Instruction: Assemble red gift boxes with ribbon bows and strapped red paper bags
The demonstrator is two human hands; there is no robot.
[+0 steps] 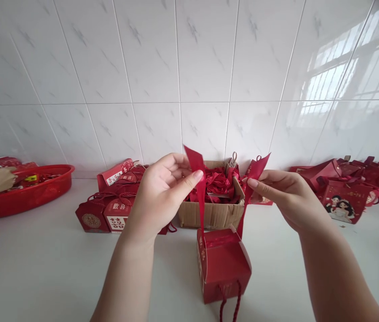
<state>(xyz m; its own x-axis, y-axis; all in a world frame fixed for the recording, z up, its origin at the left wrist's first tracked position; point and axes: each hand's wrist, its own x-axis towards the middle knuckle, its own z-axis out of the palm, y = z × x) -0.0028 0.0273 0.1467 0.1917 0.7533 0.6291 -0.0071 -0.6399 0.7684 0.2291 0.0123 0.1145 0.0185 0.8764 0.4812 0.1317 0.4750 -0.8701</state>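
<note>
A red gift box (pixel 224 264) stands on the white table in front of me, a twisted rope handle (pixel 231 297) hanging down its near side. A red ribbon (pixel 202 201) rises from the far part of its top in two strands. My left hand (pixel 169 190) pinches one end between thumb and fingers, above and left of the box. The other end is pinched by my right hand (pixel 276 192), above and right. Both ribbon ends stick up past my thumbs. Where the ribbon meets the box is partly hidden.
Behind the box, a cardboard carton (pixel 209 215) holds crumpled red ribbons. Several red boxes (pixel 90 214) stand left, more red bags and boxes (pixel 347 197) right. Another person's hand (pixel 3 178) reaches into a red basin (pixel 35 202) far left. A tiled wall (pixel 202 76) closes the back.
</note>
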